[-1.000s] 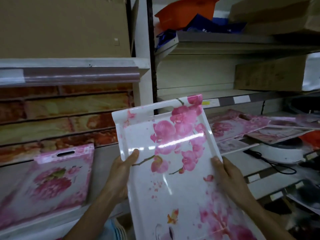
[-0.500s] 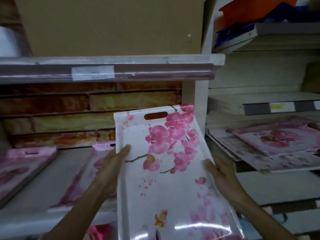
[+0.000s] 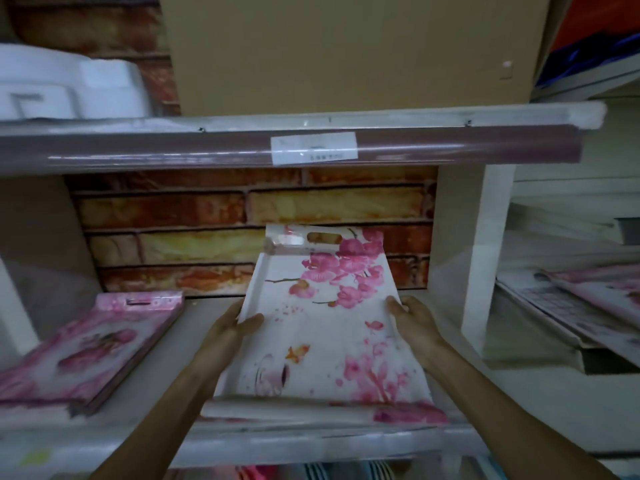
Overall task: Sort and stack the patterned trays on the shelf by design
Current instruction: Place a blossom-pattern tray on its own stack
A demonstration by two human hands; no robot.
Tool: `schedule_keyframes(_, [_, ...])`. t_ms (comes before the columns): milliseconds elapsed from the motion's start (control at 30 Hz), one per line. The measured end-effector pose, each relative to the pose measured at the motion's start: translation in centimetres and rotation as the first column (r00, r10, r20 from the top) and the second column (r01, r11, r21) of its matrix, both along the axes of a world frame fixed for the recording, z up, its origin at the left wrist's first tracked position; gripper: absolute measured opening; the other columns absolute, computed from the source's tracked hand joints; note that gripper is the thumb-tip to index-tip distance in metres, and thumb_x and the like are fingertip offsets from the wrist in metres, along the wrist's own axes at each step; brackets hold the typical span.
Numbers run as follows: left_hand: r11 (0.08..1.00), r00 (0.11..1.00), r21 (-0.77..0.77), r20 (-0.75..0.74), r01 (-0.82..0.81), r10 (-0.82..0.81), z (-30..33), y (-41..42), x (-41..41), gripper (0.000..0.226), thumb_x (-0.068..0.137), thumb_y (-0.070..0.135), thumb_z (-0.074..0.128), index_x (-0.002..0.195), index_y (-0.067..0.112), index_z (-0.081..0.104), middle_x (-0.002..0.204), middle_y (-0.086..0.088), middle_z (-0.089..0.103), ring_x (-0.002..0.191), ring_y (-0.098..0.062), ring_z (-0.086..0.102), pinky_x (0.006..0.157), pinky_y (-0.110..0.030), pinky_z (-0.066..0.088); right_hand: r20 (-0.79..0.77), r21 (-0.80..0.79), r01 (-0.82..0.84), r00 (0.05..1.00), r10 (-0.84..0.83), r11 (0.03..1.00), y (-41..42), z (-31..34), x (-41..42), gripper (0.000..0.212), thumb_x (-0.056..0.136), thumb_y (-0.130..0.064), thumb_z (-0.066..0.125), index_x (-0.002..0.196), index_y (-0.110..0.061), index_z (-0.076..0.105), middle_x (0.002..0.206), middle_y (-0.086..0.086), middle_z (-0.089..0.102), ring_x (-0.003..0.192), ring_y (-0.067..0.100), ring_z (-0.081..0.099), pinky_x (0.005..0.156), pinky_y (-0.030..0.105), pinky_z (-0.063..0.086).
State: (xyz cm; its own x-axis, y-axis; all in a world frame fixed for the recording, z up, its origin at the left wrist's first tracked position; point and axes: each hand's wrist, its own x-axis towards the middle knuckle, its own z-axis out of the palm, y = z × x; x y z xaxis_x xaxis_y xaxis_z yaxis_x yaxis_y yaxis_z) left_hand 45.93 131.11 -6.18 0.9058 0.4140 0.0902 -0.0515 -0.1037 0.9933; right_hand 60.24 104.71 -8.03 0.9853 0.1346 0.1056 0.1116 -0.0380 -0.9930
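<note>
Over shelf (image 3: pixel 485 403), orchid tray (image 3: pixel 322 327) spans left hand (image 3: pixel 227 332) and right hand (image 3: pixel 414 322) grip.

A large cardboard box (image 3: pixel 346 50) was seen on the upper board, a white foam block (image 3: pixel 65 88) set well apart at its left. A brick-patterned backing (image 3: pixel 242 209) was shown behind. A white label (image 3: pixel 313 148) was stuck on the purple edge strip (image 3: pixel 138 152).

Both forearms are bare to the frame edge, and the left hand (image 3: pixel 230 329) and right hand (image 3: pixel 414 320) are ungloved.
</note>
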Motion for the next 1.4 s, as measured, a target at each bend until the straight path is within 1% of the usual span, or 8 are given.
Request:
schedule_keyframes(100, [0.999,0.998,0.030,-0.048,-0.031,0.032,-0.5,3.0,1.0,0.027,0.091,0.008,0.058,0.116,0.015,0.065,0.107,-0.012,0.073,0.085,-0.025,0.072,0.060,-0.027,0.055,0.003,-0.026,-0.037,0.999,0.037,0.999,2.4,0.8,1.3,0.011,0.096,-0.023,0.056,0.094,-0.012,0.057,0.077,-0.004,0.058,0.064,0.008,0.057,0.045,0.012,0.042])
schedule_keyframes(300, [0.990,0.987,0.111,-0.123,-0.087,0.101,-2.0,5.6,2.5,0.030,0.092,0.006,0.053,0.119,0.014,0.061,0.108,-0.012,0.070,0.088,-0.027,0.068,0.066,-0.033,0.053,-0.073,0.006,-0.151,0.986,0.151,0.988,4.9,1.0,1.2,0.029,0.086,0.007,0.056,0.103,-0.015,0.067,0.091,0.005,0.073,0.077,0.022,0.072,0.063,0.029,0.058])
schedule_keyframes(500, [0.974,0.981,0.215,-0.162,-0.069,0.105,-4.1,5.5,2.6,0.033,0.093,0.004,0.047,0.122,0.017,0.057,0.104,-0.003,0.068,0.087,-0.018,0.066,0.061,-0.025,0.050,-0.096,-0.056,-0.123,0.988,0.118,0.991,6.2,-2.3,1.1,0.033,0.088,0.001,0.051,0.110,-0.020,0.064,0.096,0.005,0.073,0.080,0.023,0.072,0.061,0.030,0.058])
schedule_keyframes(633, [0.965,0.975,0.256,-0.197,-0.052,0.105,-5.3,5.9,2.8,0.034,0.093,0.003,0.048,0.124,0.016,0.057,0.109,-0.007,0.067,0.086,-0.013,0.064,0.062,-0.023,0.048,-0.095,-0.166,-0.097,0.992,0.082,0.981,7.0,-4.1,1.8,0.036,0.086,-0.004,0.050,0.112,-0.024,0.064,0.094,-0.005,0.072,0.082,0.017,0.072,0.075,0.037,0.061])
schedule_keyframes(867, [0.937,0.963,0.350,-0.249,-0.008,0.102,-6.8,7.0,2.8,0.038,0.090,0.018,0.054,0.129,0.018,0.055,0.123,-0.010,0.064,0.099,-0.023,0.062,0.081,-0.031,0.050,-0.098,-0.276,-0.092,0.993,0.068,0.957,8.3,-6.0,2.2,0.035,0.091,-0.007,0.043,0.117,-0.024,0.060,0.094,-0.006,0.066,0.075,0.006,0.065,0.055,0.017,0.052])
schedule_keyframes(1000, [0.909,0.959,0.416,-0.247,-0.021,0.136,-7.8,6.7,3.3,0.036,0.097,0.005,0.046,0.131,0.010,0.054,0.112,-0.004,0.059,0.091,-0.017,0.055,0.066,-0.014,0.043,-0.060,-0.349,-0.066,0.997,0.048,0.935,8.7,-7.4,2.6,0.036,0.094,-0.005,0.039,0.120,-0.016,0.061,0.099,0.000,0.066,0.070,0.005,0.062,0.044,0.009,0.045])
schedule_keyframes(1200, [0.878,0.946,0.479,-0.275,-0.022,0.174,-8.4,7.2,3.4,0.040,0.098,0.014,0.044,0.138,0.017,0.048,0.130,-0.012,0.060,0.104,-0.026,0.057,0.097,-0.042,0.047,0.002,-0.414,-0.050,0.998,0.056,0.909,8.5,-8.6,3.3,0.029,0.097,-0.005,0.040,0.120,-0.010,0.059,0.099,0.001,0.063,0.070,0.003,0.059,0.047,0.005,0.044])
schedule_keyframes(1400, [0.846,0.938,0.532,-0.309,0.034,0.157,-8.9,7.7,3.3,0.042,0.100,0.021,0.042,0.142,0.021,0.041,0.129,-0.011,0.060,0.100,-0.025,0.059,0.089,-0.038,0.051,0.035,-0.447,-0.043,0.997,0.065,0.894,8.7,-9.0,3.3,0.024,0.097,-0.006,0.043,0.112,-0.007,0.062,0.104,0.004,0.067,0.073,0.004,0.059,0.056,0.004,0.043])
